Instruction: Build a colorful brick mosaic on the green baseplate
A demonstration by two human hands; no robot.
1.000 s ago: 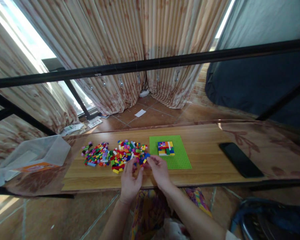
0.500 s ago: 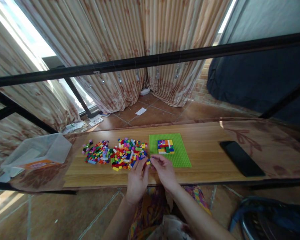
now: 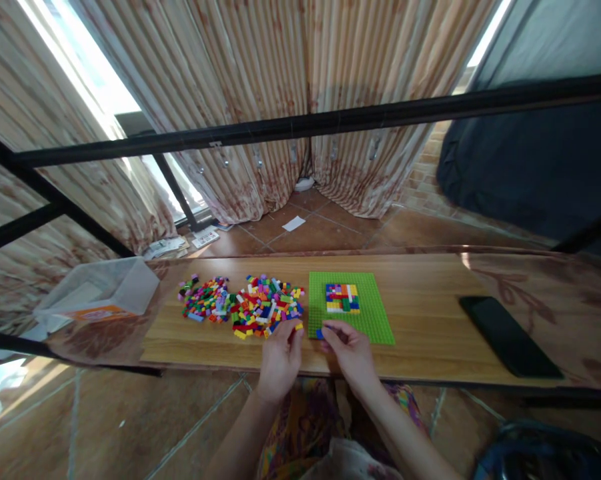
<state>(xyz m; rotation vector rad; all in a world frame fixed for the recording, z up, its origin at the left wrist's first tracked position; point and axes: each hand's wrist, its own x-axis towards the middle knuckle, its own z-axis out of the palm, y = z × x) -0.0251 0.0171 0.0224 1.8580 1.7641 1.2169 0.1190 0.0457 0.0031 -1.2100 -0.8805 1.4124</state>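
Observation:
A small yellow brick (image 3: 299, 327) is pinched between the fingertips of my left hand (image 3: 280, 357), just in front of a heap of mixed toy bricks (image 3: 265, 303). My right hand (image 3: 351, 350) holds a blue brick (image 3: 320, 334) between thumb and fingers, over the near left corner of the green baseplate (image 3: 375, 307). On the baseplate stands a multicoloured block of bricks (image 3: 343, 298), roughly square, with white, yellow, red, green and blue pieces. The two hands are a little apart.
A second pile of smaller bricks (image 3: 207, 298) lies further left. Beyond it stands a clear plastic bin (image 3: 125, 287). A black phone (image 3: 507, 337) rests at the right of the wooden board (image 3: 425, 300). A black metal bar (image 3: 260, 132) crosses behind the table.
My hands have moved apart; the right one has shifted right, with a blue brick now showing in its fingers. The yellow brick stays in my left hand. The whole view has shifted slightly.

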